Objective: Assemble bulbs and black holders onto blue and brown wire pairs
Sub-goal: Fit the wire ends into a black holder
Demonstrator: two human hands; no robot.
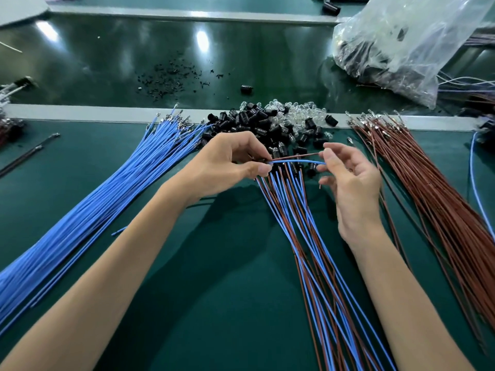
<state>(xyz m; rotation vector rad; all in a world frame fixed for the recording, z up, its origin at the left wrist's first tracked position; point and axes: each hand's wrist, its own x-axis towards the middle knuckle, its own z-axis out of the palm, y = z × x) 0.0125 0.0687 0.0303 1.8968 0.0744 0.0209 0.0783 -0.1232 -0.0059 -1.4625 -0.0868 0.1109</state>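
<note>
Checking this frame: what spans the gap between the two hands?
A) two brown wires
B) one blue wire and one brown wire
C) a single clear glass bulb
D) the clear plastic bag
B: a thin blue wire and a thin brown wire run side by side from the pinching left hand to the fingertips of the right hand, in front of the heap of small black plastic holders.

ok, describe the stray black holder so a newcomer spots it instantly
Find the glossy belt beyond the grey rail. Right of the black crumbs lies one black holder, alone, while the heap of holders sits against the rail.
</note>
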